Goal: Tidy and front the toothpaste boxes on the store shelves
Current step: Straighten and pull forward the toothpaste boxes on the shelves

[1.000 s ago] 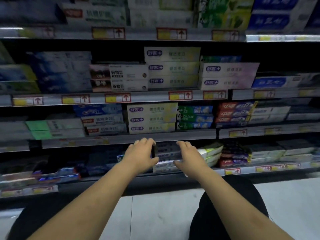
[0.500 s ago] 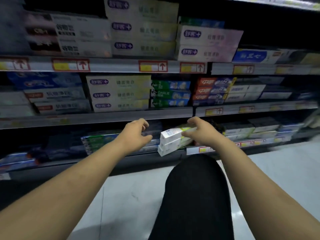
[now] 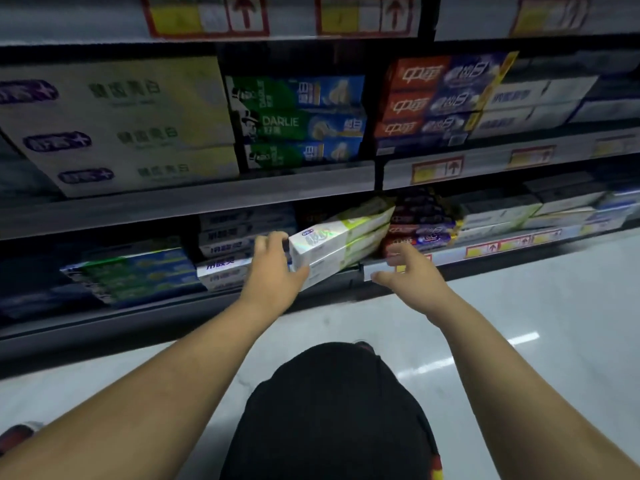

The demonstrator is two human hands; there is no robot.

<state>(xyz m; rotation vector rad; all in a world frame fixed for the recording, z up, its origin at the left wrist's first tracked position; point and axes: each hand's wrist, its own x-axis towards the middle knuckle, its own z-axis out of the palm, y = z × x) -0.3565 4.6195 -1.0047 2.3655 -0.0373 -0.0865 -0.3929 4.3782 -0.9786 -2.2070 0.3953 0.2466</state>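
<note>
Toothpaste boxes (image 3: 341, 237) sit skewed on lowest shelf (image 3: 457, 253), long axis running back-right; left hand (image 3: 273, 271) grips their near end, right hand (image 3: 407, 270) hovers just right, fingers spread, holding nothing.

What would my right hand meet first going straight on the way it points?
Probably the red-and-purple boxes just beyond the right hand; depth is unclear, so the shelf rail may come first.
</note>
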